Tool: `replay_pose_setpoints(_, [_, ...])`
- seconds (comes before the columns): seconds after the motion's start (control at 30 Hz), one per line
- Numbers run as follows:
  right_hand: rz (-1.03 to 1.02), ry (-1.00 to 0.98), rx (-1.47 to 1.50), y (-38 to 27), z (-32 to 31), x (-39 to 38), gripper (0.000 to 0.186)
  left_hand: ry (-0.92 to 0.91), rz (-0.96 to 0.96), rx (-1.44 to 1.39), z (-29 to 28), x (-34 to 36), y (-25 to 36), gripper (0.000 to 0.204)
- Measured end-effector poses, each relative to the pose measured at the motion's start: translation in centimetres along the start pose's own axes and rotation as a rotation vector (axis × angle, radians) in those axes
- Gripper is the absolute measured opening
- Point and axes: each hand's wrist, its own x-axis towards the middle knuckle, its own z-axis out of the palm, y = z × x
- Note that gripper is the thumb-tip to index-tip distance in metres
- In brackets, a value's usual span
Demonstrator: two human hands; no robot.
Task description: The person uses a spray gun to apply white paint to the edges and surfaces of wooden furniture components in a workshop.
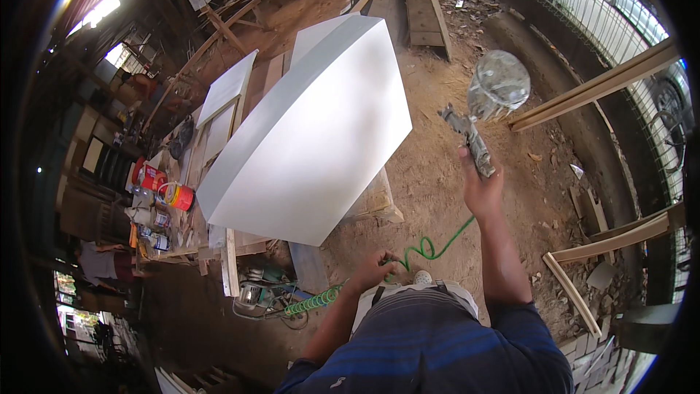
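My right hand [481, 182] is wrapped round the handle of a paint-smeared spray gun [467, 135] with a cloudy clear cup [499, 84] on it. The gun is raised to the right of a large white box-like piece [321, 131], apart from it. Its broad face is smooth and bright, and a grey side runs along its upper left edge. Close to my waist, my left hand [375, 268] has its fingers curled on a thin green air hose [429, 249]. The hose runs in loops towards my right hand.
A cluttered bench on the left holds a red and yellow bucket [176, 195], cans and bottles. Below it a compressor [251, 295] sits by the coiled hose. Timber lengths [598, 84] lean at the right by a fence. A person [102, 261] is at the far left.
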Motion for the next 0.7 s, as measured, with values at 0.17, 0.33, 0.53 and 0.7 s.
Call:
replay_pose_setpoints(0.17, [0.143,-0.069,-0.099,0.8,0.1,-1.8,0.047,-0.046,-0.029,0.011,0.5,-0.7,-1.0,0.031])
replay_pose_setpoints(0.33, [0.159,-0.084,-0.106,1.5,0.1,-1.5,0.046,-0.079,0.007,-0.001,1.0,-0.4,-2.1,0.032])
replay_pose_setpoints(0.53, [0.023,0.016,-0.009,-3.0,1.9,1.7,0.047,-0.037,0.051,-0.089,0.1,-1.4,-1.3,0.030])
replay_pose_setpoints(0.7, [-0.231,0.147,0.266,-3.0,2.3,3.0,0.026,0.008,0.144,-0.199,-0.4,-2.2,0.6,0.028])
